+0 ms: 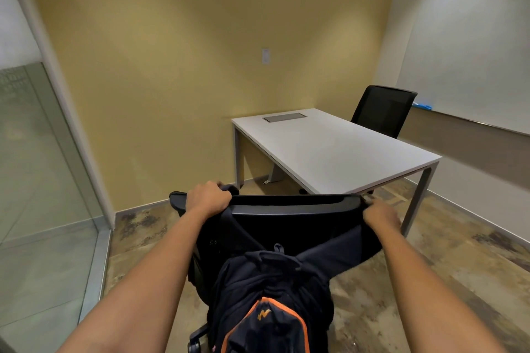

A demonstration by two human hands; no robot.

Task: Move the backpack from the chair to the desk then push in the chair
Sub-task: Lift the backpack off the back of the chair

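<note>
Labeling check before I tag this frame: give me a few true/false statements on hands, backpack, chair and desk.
1. Both hands grip the top of the near chair's backrest. True: left hand, right hand, chair.
2. The backpack lies on the desk. False: it hangs behind the backrest; the desk top carries no bag.
3. The near chair is pushed under the desk. False: it stands clear of it.
4. A second chair sits at the desk's far side. True.

I see the chair (pixel 286 209) nearest me, its back toward me, with the backpack (pixel 266 306) hanging down that back. The desk (pixel 329 149) stands beyond it, to the right. A second chair (pixel 383 110) sits behind the desk's far side. A glass partition (pixel 37 180) runs along my left.
</note>
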